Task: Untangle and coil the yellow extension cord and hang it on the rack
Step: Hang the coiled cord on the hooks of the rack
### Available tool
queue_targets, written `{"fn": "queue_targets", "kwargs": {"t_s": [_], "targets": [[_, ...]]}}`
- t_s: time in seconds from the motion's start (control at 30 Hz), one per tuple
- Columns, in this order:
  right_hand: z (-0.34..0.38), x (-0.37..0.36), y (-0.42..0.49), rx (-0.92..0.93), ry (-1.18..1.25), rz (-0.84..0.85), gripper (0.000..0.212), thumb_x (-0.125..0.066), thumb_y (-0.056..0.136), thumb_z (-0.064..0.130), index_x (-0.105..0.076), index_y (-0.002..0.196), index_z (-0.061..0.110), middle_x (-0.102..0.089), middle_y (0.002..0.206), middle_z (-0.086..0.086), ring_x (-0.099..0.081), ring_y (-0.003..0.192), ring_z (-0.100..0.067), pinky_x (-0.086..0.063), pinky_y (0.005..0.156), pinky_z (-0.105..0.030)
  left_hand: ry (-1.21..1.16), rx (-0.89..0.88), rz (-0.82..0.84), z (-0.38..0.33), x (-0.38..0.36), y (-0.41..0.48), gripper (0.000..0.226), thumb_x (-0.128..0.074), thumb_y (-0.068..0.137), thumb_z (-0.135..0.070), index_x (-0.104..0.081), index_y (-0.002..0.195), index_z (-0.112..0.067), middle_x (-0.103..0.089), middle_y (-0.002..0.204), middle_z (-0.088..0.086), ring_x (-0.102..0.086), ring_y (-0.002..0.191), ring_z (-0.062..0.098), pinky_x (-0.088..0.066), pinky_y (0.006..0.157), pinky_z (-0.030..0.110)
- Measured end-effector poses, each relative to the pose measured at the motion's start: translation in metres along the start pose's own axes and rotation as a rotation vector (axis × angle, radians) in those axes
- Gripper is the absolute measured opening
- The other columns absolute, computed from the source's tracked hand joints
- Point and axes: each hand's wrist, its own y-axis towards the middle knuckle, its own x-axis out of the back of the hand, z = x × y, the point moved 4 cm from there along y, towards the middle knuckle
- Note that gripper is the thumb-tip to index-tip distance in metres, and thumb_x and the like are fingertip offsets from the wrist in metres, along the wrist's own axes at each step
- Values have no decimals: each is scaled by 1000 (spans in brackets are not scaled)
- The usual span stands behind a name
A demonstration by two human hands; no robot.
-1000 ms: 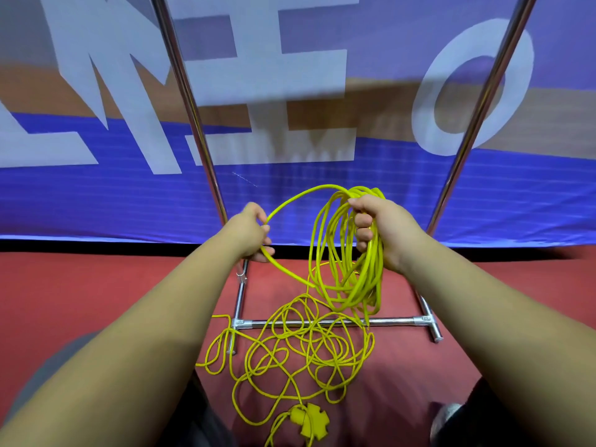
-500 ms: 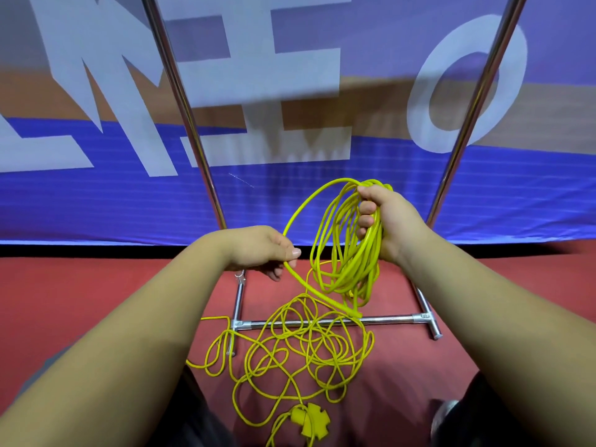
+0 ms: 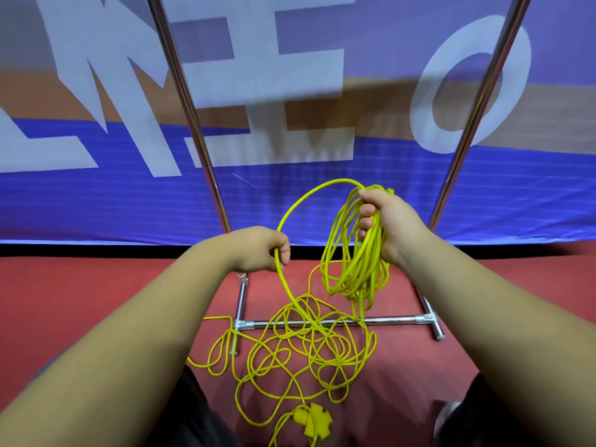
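A thin yellow plastic-sheathed extension cord (image 3: 369, 250) is partly gathered. The right hand (image 3: 393, 224) has its fingers curled tight round a bunch of finished loops, which hang long-axis downward in front of the tall chrome tube rack (image 3: 190, 124), between its two uprights. From the top of that bunch one free span arcs up and over to the left, then drops into the left hand (image 3: 258, 250), which pinches it between thumb and curled fingers. Below that pinch the cord runs down and to the right into a loose yellow tangle (image 3: 309, 345) on the red floor (image 3: 64, 301). The tangle is draped across the rack's low chrome crossbar (image 3: 390, 321) and spreads toward the near edge of the floor. The cord's yellow cross-shaped socket block (image 3: 314, 421) lies nearest the person, just beyond the tangle's near side. So the uncoiled length lies below both hands and between them. The left hand is the one on the feeding strand, and the next loop probably calls for carrying that span rightward to the coil. The crossings over the crossbar could snag as slack comes up. The rack's hanging rail is out of view above, and no container shows here, only a blue banner with white letters (image 3: 96, 204) behind
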Motion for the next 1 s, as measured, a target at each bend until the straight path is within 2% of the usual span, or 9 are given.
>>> {"fn": "queue_targets", "kwargs": {"t_s": [0.07, 0.2, 0.3, 0.43, 0.53, 0.63, 0.73, 0.83, 1.0], "targets": [[0, 0, -1, -2, -1, -4, 21, -63, 102, 29, -57, 82, 25, -44, 59, 8, -40, 44, -10, -40, 48, -25, -9, 2, -61, 2, 3, 1, 5, -75, 92, -35, -75, 97, -35, -74, 95, -9, -68, 91, 15, -56, 88, 41], [-2, -1, 0, -7, -14, -16, 23, -61, 102, 27, -55, 81, 23, -45, 57, 8, -42, 42, -11, -41, 46, -24, -190, 79, -186, -6, 14, -2, 45, -51, 88, -79, -77, 107, -47, -64, 89, -4, -63, 88, 18, -52, 88, 35], [-5, -5, -1, -18, -7, -2, 19, -58, 103, 25, -55, 84, 22, -48, 59, 8, -45, 43, -11, -42, 49, -25, -235, 111, -282, -15, 19, -6, 52, -39, 101, -69, -82, 100, -39, -60, 98, 0, -62, 97, 23, -49, 93, 37], [-10, -10, -3, -41, -25, 19, 22, -58, 102, 23, -55, 80, 21, -50, 61, 6, -48, 47, -12, -43, 50, -24, -383, 68, -236, -28, 7, -9, 69, -37, 93, -79, -81, 85, -27, -76, 102, 2, -67, 103, 31, -51, 102, 47], [-13, -11, -3, -42, -64, 23, 21, -58, 103, 27, -56, 82, 21, -52, 63, 5, -49, 49, -13, -44, 51, -26, -436, -15, -246, -42, 3, -7, 45, -41, 106, -56, -70, 102, -23, -79, 94, -3, -68, 93, 19, -51, 92, 41], [-13, -11, -1, -59, -26, 16, 23, -57, 102, 39, -59, 92, 19, -55, 68, 3, -52, 52, -15, -46, 56, -29, -410, -134, -246, -53, 5, -7, 11, -45, 110, -33, -52, 118, -29, -79, 90, -2, -63, 78, 22, -51, 82, 47], [-12, -10, 3, -70, 50, -5, 41, -53, 99, 55, -59, 102, 14, -63, 75, -2, -59, 58, -20, -48, 67, -35, -517, -210, -216, -58, 2, -8, 31, -46, 110, -18, -46, 137, -34, -76, 97, 11, -77, 83, 26, -58, 84, 40], [-14, -10, 5, -85, 96, -29, 61, -52, 94, 68, -61, 116, 12, -69, 86, -8, -65, 67, -24, -52, 74, -37, -493, -217, -227, -64, -2, -7, 43, -45, 111, -24, -42, 143, -51, -72, 95, 8, -79, 79, 25, -59, 80, 37], [-18, -10, 7, -69, 124, -48, 38, -46, 105, 42, -59, 110, 7, -70, 90, -14, -68, 68, -28, -55, 72, -36, -591, -9, -316, -64, -7, -2, 30, -44, 109, -36, -66, 120, -20, -74, 77, 11, -77, 72, 31, -61, 82, 57]]}}
